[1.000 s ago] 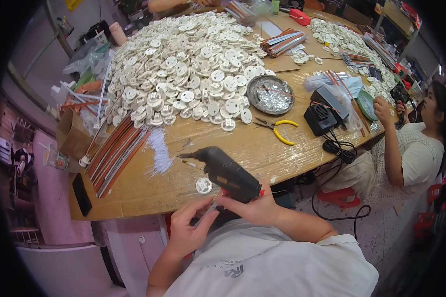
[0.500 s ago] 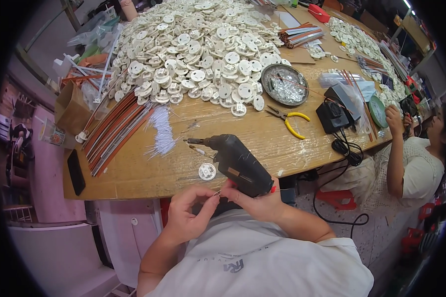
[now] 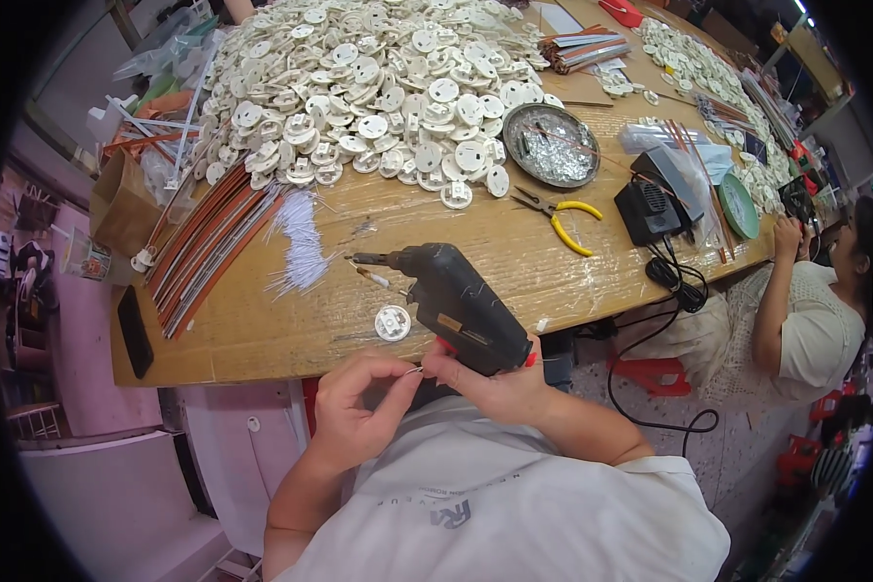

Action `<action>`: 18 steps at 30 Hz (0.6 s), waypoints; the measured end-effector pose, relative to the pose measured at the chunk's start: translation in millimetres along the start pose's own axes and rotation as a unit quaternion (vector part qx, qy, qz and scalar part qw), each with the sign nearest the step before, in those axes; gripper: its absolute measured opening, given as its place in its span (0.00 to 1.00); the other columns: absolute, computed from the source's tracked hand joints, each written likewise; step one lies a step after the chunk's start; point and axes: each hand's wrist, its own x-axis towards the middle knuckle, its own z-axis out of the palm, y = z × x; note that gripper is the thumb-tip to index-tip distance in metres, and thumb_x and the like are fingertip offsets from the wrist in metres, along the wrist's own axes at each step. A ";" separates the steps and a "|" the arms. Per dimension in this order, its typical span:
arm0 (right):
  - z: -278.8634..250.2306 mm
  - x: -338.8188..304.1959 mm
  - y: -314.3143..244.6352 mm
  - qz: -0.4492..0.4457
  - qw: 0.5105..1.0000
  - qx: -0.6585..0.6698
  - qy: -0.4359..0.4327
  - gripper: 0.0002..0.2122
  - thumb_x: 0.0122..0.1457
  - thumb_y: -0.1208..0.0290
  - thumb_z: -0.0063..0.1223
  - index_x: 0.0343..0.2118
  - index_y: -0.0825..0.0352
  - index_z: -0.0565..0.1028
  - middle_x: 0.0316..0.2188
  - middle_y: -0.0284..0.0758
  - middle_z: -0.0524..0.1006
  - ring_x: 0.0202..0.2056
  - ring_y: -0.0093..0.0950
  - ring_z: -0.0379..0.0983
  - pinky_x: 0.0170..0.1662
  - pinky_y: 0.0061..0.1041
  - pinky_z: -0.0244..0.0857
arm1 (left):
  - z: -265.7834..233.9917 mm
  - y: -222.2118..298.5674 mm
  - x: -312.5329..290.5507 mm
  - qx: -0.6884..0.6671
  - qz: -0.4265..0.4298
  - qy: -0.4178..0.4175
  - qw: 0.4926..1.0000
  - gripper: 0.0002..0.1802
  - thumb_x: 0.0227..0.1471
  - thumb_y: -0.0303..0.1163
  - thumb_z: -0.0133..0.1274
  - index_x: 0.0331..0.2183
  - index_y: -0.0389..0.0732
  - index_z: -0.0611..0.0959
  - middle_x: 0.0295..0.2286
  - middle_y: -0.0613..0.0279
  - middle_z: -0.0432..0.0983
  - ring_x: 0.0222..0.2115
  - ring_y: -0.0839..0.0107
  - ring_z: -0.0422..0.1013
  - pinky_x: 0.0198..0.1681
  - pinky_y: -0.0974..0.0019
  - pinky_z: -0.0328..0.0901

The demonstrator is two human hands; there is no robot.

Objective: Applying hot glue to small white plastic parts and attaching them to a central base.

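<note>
My right hand (image 3: 509, 396) is wrapped round the lower end of a black soldering gun (image 3: 468, 308), whose narrow metal tip points left over the table edge area. A red trigger shows beside its fingers. My left hand (image 3: 361, 412) is closed in a pinch on a thin pale wire (image 3: 418, 369). The right thumb and index finger come close to the same wire; whether they grip it too, I cannot tell. Just left of the gun, a round white plastic disc (image 3: 393, 323) with small fittings lies on the tabletop (image 3: 262, 357).
A large heap of white discs (image 3: 359, 97) covers the far table. Nearer are brown and grey strips (image 3: 204, 247), short white wires (image 3: 301, 242), yellow-handled pliers (image 3: 572, 228), a round metal dish (image 3: 553, 145), a black adapter (image 3: 645, 211) and a phone (image 3: 135, 332). A co-worker (image 3: 805, 301) sits at right.
The view has shifted slightly, so the table and its things sit a little farther left and up. Both hands keep close together, with the wire and soldering gun still held.
</note>
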 end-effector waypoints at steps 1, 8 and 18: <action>-1.2 0.0 1.2 -0.007 1.000 -0.017 -0.002 0.08 0.61 0.80 0.66 0.42 0.71 0.80 0.34 0.32 0.83 0.36 0.18 0.78 0.39 0.20 0.75 | 0.0 0.5 0.8 0.017 0.013 -0.008 1.000 0.06 0.51 0.16 0.64 0.34 0.33 0.85 0.29 0.59 0.82 0.28 0.72 0.76 0.32 0.71 0.69; 2.9 -0.6 -0.1 0.018 0.999 0.012 0.038 0.12 0.61 0.81 0.64 0.46 0.71 0.74 0.34 0.34 0.81 0.35 0.21 0.79 0.38 0.22 0.77 | 6.3 1.6 7.8 0.006 0.073 -0.009 0.997 0.09 0.50 0.15 0.65 0.36 0.33 0.87 0.29 0.58 0.84 0.29 0.71 0.78 0.34 0.71 0.70; 1.7 -4.5 5.7 0.049 0.997 0.044 0.036 0.14 0.62 0.80 0.64 0.47 0.70 0.73 0.36 0.35 0.80 0.37 0.23 0.80 0.37 0.23 0.78 | 10.4 -2.6 -0.1 -0.011 0.064 0.015 0.998 0.09 0.49 0.14 0.64 0.35 0.32 0.86 0.30 0.58 0.83 0.29 0.72 0.78 0.34 0.71 0.70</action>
